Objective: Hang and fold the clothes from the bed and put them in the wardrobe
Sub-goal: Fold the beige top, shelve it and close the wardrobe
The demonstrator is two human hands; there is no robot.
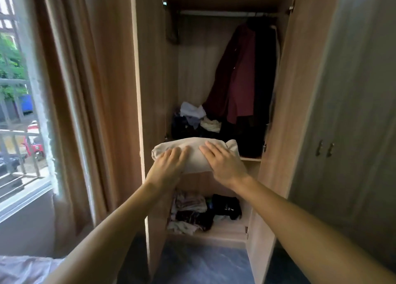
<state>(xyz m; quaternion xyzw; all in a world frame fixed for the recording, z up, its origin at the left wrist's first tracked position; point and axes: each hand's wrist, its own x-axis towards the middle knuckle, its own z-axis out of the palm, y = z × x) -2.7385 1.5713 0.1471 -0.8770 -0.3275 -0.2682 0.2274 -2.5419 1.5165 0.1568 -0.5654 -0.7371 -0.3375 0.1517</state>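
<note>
While the folded beige cloth (194, 154) is at the front edge of the wardrobe's (154, 69) middle shelf (251, 159), left hand (169, 165) and right hand (222, 163) lie flat on top, fingers straight, not gripping; can't see the thumbs.

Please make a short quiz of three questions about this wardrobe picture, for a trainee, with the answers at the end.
1. True or false: the dark red hanging garment is at the right end of the metal rail.
2. What do the left hand and the right hand both rest on? A) the folded cream cloth B) a hanger C) a shoe box
3. Fill in: both light wooden wardrobe doors stand ____.
Key: 1 true; 2 A; 3 open.
</note>
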